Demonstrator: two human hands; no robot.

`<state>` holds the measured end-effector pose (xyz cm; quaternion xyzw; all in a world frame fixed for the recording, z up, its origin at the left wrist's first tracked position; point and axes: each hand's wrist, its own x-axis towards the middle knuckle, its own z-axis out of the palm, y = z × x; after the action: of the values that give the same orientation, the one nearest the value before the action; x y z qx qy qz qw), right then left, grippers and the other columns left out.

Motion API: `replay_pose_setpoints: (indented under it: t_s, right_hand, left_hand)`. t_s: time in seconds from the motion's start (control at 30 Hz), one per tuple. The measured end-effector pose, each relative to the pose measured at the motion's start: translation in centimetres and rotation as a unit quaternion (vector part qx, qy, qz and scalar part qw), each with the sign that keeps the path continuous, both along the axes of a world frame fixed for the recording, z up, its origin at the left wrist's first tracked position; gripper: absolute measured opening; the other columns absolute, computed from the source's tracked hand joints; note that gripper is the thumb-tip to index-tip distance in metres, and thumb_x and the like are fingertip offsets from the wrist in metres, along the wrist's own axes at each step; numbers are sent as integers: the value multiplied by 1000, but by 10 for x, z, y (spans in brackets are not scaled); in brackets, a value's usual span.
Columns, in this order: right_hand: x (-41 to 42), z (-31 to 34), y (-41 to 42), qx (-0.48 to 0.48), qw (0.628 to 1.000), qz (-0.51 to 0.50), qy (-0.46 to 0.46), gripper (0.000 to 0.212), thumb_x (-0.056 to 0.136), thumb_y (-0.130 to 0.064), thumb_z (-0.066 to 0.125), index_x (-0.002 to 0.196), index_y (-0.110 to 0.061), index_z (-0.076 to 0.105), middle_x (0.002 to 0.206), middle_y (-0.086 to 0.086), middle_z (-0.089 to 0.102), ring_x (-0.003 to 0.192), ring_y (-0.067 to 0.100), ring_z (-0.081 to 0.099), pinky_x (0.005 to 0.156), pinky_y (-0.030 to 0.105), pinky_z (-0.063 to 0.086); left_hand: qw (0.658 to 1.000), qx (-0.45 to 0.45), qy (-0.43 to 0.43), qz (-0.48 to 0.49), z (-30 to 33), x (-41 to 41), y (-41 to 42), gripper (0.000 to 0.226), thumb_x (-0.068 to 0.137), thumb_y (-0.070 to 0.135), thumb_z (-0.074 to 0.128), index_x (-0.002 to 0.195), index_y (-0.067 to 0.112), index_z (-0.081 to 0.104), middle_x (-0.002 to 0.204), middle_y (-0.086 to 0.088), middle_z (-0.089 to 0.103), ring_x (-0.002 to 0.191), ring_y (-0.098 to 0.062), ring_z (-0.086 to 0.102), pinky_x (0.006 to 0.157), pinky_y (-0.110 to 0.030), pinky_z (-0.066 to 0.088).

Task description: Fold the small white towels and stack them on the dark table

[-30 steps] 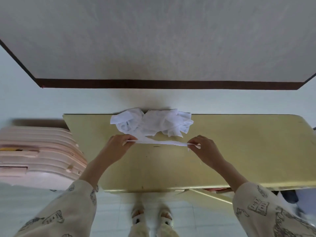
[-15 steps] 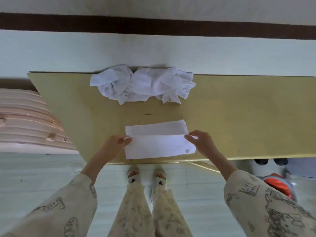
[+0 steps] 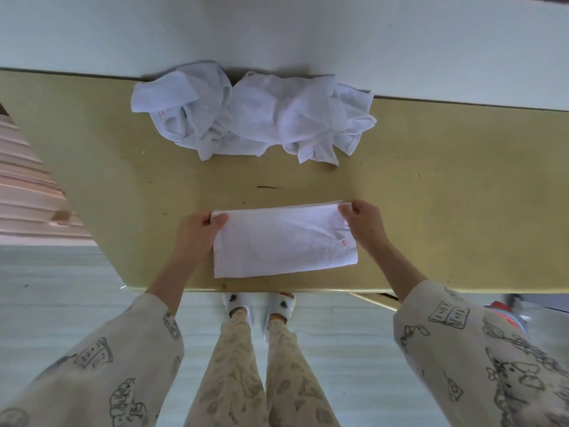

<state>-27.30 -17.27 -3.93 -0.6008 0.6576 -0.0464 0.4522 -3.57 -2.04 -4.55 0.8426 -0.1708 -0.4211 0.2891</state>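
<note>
Two hands (image 3: 197, 232) (image 3: 365, 224) pinch flat rectangular terry towel (image 3: 284, 241) corners | crumpled pile (image 3: 252, 114) behind

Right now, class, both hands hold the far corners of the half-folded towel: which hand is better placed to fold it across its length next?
Probably either hand. The right hand and left hand each pinch one far corner of the folded towel, mirrored. No stack shows yet to favour a side.

Both arms extended forward, hands level, set apart.

Left hand (image 3: 197, 231): fingers curled, thumb on top, pinching the far-left corner of the folded towel (image 3: 283, 241). Right hand (image 3: 365, 224): fingers curled, pinching the far-right corner. Forearms bare below patterned sleeves (image 3: 480, 343), wrists angled inward.
</note>
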Motion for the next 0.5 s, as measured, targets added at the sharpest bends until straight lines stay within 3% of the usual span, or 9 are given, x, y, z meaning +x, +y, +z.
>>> replay_pose_setpoints:
  t_s: [0.1, 0.2, 0.33, 0.4, 0.5]
  right_hand:
    - [1, -3, 0, 2, 1000, -2, -2, 20, 91, -21, 54, 83, -5, 63, 71, 0, 53, 64, 11, 45, 62, 25, 34]
    - [2, -4, 1, -7, 1000, 10, 12, 24, 91, -25, 54, 96, -5, 65, 83, 0, 58, 78, 14, 51, 70, 23, 34]
    - [4, -6, 1, -28, 999, 26, 33, 23, 91, -26, 54, 96, -6, 62, 84, -2, 55, 74, 13, 49, 65, 20, 34]
    - [5, -7, 0, -32, 998, 31, 42, 17, 92, -25, 53, 89, -10, 58, 84, -2, 55, 65, 12, 48, 51, 12, 34]
    - [9, -7, 0, -40, 996, 37, 64, 17, 92, -25, 52, 82, -12, 51, 76, -4, 53, 63, 15, 47, 48, 15, 33]
  left_hand:
    - [1000, 3, -6, 25, -1, -4, 1, 30, 89, 23, 55, 86, -6, 64, 74, -12, 55, 69, -20, 45, 65, -32, 33]
    - [999, 4, -15, 34, -2, -5, 2, 31, 87, 23, 55, 85, -6, 63, 72, -11, 53, 67, -19, 44, 64, -32, 31]
    - [999, 7, -15, 39, -2, -4, 0, 31, 87, 23, 54, 84, -6, 62, 72, -10, 50, 68, -18, 43, 64, -32, 30]
    - [999, 12, -20, 36, -2, -4, -1, 33, 87, 24, 54, 83, -8, 61, 71, -10, 49, 67, -18, 41, 62, -32, 30]
    - [999, 22, -34, 33, -2, -5, -2, 35, 88, 24, 52, 84, -10, 59, 71, -11, 48, 65, -19, 40, 58, -30, 29]
